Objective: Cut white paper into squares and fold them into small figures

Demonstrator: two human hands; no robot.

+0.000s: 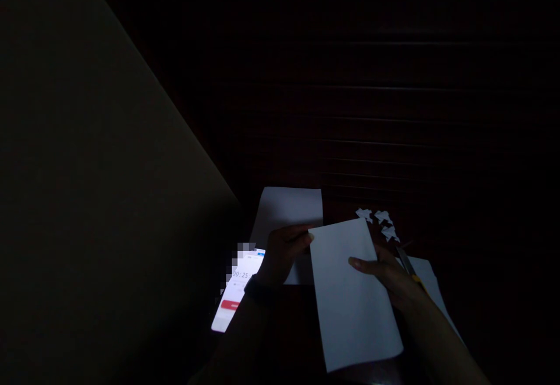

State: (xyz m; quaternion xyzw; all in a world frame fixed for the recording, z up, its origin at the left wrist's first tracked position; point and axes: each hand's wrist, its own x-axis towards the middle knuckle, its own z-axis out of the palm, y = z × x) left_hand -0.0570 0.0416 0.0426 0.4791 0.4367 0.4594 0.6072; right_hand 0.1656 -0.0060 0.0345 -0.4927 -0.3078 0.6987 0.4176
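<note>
My left hand (286,251) pinched the paper (350,309) by a corner, my right hand (391,277) held its side; I judged positioning underway, the next move needing even grip.

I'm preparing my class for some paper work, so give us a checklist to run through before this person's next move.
1. Both hands grip the held sheet: ok. The left hand pinches its upper left corner; the right hand grips its right edge.
2. The held sheet's layers, single or folded: cannot tell.
3. Yellow-handled tool well away from the right hand: not ok. It lies close beside it; contact is unclear.
4. Three small paper pieces out of both hands: ok.
5. Phone screen lit: ok, though partly covered.
6. Good lighting: not ok, the scene is very dark.
</note>
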